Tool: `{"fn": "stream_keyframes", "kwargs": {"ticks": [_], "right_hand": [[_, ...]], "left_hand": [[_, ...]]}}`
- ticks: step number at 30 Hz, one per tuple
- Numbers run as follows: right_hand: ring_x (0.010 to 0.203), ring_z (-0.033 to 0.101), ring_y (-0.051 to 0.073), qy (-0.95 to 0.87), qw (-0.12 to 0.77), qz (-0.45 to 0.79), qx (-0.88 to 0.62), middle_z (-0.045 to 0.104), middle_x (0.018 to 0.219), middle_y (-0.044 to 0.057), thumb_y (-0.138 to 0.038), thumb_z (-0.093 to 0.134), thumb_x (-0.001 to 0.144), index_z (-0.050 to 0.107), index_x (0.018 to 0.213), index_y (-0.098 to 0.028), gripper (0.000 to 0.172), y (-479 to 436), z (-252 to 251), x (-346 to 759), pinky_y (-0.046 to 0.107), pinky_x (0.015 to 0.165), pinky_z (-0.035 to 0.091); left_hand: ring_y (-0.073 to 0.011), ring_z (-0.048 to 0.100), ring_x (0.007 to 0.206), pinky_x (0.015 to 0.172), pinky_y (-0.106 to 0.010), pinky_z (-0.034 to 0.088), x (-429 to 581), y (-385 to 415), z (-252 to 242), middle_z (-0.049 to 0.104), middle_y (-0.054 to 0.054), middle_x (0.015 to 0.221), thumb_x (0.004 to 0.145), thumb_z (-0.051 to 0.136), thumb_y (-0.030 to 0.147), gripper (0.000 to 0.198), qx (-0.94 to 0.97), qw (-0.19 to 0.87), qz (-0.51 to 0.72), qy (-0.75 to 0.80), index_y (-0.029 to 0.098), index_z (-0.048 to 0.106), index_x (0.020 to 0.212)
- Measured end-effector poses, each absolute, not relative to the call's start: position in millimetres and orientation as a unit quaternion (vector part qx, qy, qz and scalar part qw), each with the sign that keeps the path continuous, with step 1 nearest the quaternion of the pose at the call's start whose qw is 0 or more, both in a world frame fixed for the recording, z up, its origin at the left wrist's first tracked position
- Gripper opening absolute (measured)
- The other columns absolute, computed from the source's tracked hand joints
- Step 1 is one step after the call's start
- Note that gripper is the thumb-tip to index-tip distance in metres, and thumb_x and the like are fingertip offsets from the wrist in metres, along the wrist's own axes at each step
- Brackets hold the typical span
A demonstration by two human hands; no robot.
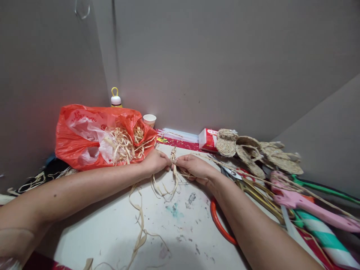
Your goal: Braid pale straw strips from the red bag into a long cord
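Note:
My left hand (156,162) and my right hand (191,167) meet at the middle of the white table (112,232), both pinched on a thin braid of pale straw strips (173,154). The braided end sticks up and away from my fingers. Loose tails of the strips (140,221) hang from my hands and trail across the table toward me. An open red plastic bag (84,135), just left of my left hand, is stuffed with more straw.
Woven straw pieces (253,150) lie at the right with scissors (239,176), a pink tool (303,202), and a red-and-white box (206,139). A paper cup (149,120) and a bottle (115,99) stand by the grey wall. An orange ring (219,225) sits under my right forearm.

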State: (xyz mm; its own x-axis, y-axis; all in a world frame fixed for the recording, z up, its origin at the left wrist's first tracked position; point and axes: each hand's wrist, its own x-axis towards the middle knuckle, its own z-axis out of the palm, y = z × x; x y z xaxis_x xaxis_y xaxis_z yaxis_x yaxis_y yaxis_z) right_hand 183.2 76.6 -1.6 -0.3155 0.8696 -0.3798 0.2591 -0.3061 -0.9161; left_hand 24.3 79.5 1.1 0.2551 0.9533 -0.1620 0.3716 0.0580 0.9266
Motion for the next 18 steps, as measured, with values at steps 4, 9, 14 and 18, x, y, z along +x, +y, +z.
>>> {"fn": "stream_keyframes", "kwargs": {"ticks": [4,9,14,18], "right_hand": [[0.032,0.017,0.005,-0.536,0.249,0.615,-0.522,0.027,0.035,-0.010,-0.031,0.055,0.078,0.037,0.049,-0.020,0.035,76.0,-1.7,182.5,0.021,0.034,0.012],[0.034,0.017,0.004,-0.545,0.241,0.618,-0.512,0.027,0.038,-0.010,-0.036,0.058,0.076,0.039,0.054,-0.020,0.033,74.1,0.1,182.5,0.020,0.035,0.011],[0.036,0.017,0.004,-0.562,0.234,0.602,-0.516,0.027,0.042,-0.011,-0.038,0.059,0.076,0.042,0.059,-0.019,0.030,72.8,1.8,182.1,0.019,0.036,0.012],[0.036,0.021,0.005,-0.581,0.241,0.559,-0.540,0.029,0.043,-0.010,-0.036,0.057,0.078,0.043,0.061,-0.019,0.028,74.3,-2.8,179.6,0.019,0.036,0.014]], "left_hand": [[-0.0061,0.035,0.044,0.043,-0.020,0.025,21.5,82.1,2.3,0.049,0.004,0.045,0.066,0.063,0.022,0.016,0.653,0.463,0.279,0.530,0.014,0.062,0.052],[-0.0076,0.038,0.047,0.045,-0.021,0.025,21.1,86.4,4.1,0.047,0.004,0.048,0.067,0.062,0.022,0.013,0.678,0.433,0.261,0.534,0.015,0.062,0.056],[-0.0066,0.033,0.045,0.043,-0.021,0.023,21.6,85.6,8.7,0.042,0.005,0.047,0.069,0.060,0.022,0.017,0.673,0.438,0.248,0.542,0.015,0.054,0.053],[-0.0060,0.034,0.043,0.041,-0.020,0.024,21.4,84.1,12.2,0.043,0.005,0.048,0.069,0.058,0.020,0.018,0.662,0.453,0.243,0.546,0.016,0.049,0.055]]}}
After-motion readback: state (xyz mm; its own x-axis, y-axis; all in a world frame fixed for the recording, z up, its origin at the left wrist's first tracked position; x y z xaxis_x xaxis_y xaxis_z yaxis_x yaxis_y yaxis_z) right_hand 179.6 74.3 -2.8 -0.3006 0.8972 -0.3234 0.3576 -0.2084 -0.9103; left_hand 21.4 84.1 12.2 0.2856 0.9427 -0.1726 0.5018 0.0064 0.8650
